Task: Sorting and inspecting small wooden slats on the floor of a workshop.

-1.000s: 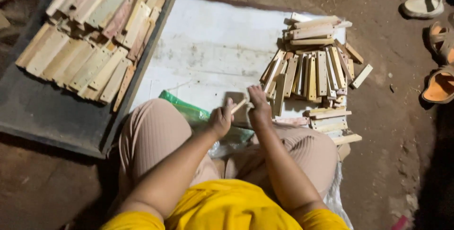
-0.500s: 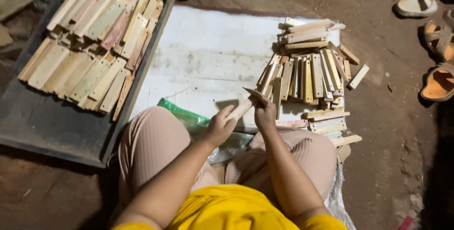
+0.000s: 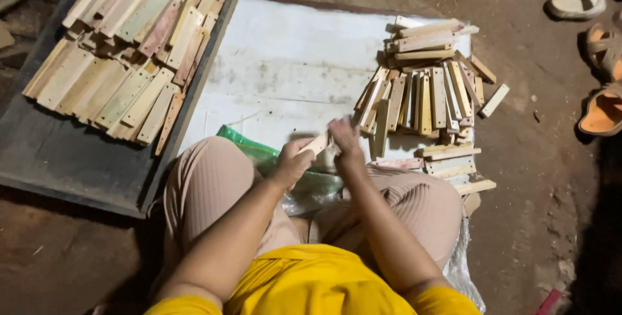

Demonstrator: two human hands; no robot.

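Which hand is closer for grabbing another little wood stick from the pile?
Probably the right hand. It sits just beside the pile of wood sticks on the white sheet, while the left hand grips the small wood piece farther away.

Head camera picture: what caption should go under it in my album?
Both hands, left hand and right hand, hold a small wooden strip beside a pile of strips.

Head view under a single warm light falling from above. The white sheet (image 3: pixel 291 69) at upper centre is brightest and slightly washed out. Brightness falls off toward the frame edges; the ground (image 3: pixel 570 237) at lower right sinks into near black. The hands (image 3: pixel 321 150) cast a short dark shadow on the sheet. Focus is fair at centre, with slight blur on the hands.
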